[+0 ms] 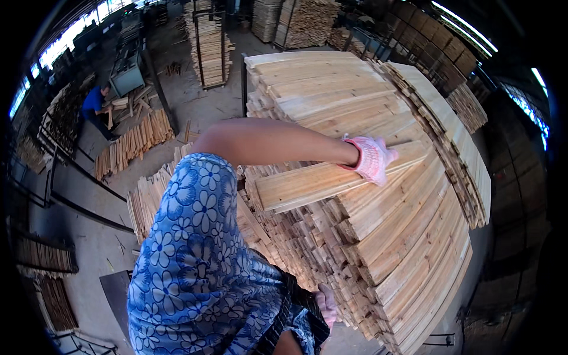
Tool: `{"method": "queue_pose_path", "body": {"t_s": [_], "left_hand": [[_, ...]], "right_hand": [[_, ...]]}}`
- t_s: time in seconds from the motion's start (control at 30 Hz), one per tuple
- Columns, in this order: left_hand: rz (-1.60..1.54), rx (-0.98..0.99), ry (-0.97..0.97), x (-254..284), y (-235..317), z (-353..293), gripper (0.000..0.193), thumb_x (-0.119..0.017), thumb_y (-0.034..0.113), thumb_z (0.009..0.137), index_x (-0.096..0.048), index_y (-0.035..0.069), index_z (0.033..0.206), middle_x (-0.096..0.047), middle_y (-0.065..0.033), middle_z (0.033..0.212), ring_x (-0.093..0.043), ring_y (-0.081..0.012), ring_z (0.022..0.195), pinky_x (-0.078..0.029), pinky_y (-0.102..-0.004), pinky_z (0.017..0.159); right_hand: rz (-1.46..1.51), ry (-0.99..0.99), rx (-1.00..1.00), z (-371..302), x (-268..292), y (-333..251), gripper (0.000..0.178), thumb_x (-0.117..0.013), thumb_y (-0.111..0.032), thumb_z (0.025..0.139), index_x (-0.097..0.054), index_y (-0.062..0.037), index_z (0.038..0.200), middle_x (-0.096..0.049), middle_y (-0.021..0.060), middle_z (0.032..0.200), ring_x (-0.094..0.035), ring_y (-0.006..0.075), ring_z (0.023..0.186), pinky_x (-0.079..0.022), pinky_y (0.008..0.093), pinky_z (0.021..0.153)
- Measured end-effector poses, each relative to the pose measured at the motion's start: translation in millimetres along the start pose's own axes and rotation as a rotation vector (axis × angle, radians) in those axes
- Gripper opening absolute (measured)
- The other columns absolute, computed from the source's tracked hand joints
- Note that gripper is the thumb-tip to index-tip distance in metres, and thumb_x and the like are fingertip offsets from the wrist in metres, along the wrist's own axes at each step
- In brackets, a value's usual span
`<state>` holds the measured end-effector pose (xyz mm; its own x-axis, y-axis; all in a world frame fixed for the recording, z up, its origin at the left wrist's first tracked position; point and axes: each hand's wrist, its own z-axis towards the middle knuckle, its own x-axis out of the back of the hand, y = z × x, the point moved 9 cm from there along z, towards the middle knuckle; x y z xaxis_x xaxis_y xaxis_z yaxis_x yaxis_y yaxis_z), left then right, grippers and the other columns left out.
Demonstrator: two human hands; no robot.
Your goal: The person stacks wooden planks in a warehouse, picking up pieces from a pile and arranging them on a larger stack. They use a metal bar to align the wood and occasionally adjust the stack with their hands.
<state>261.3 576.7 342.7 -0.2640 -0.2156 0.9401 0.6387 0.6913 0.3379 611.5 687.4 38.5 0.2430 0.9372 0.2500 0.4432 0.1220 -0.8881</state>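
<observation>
My left hand point(374, 158), in a pink and white knitted glove, reaches across from a blue floral sleeve. Its fingers are closed over a pale wooden board point(307, 184). The board lies at a slant on top of a wide stack of planks point(408, 207), and its near left end juts past the uneven plank ends. Low in the picture, my right hand point(326, 303), gloved in pale pink, is beside the stack's lower edge. My clothing hides part of it, and its fingers do not show clearly.
A row of planks point(441, 136) stands along the stack's right side. More wood piles point(207, 50) rise behind. At the far left, a co-worker in blue point(94, 106) bends by a heap of slats point(133, 145). Dark metal rails point(89, 201) run at left.
</observation>
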Motion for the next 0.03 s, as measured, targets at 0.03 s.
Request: {"method": "queue_pose_path", "body": {"t_s": [0.03], "left_hand": [[-0.027, 0.022, -0.022, -1.1, -8.4, -2.5, 0.084, -0.07, 0.045, 0.079, -0.04, 0.014, 0.151, -0.048, -0.0314, 0.139, -0.055, -0.0465, 0.124, -0.047, -0.0501, 0.102]], "right_hand": [[-0.028, -0.053, 0.006, 29.6, 6.1, 16.0, 0.038, -0.068, -0.034, 0.095, -0.067, -0.0113, 0.126, -0.075, 0.0138, 0.105, -0.073, 0.0283, 0.09, -0.058, 0.0348, 0.082]]}}
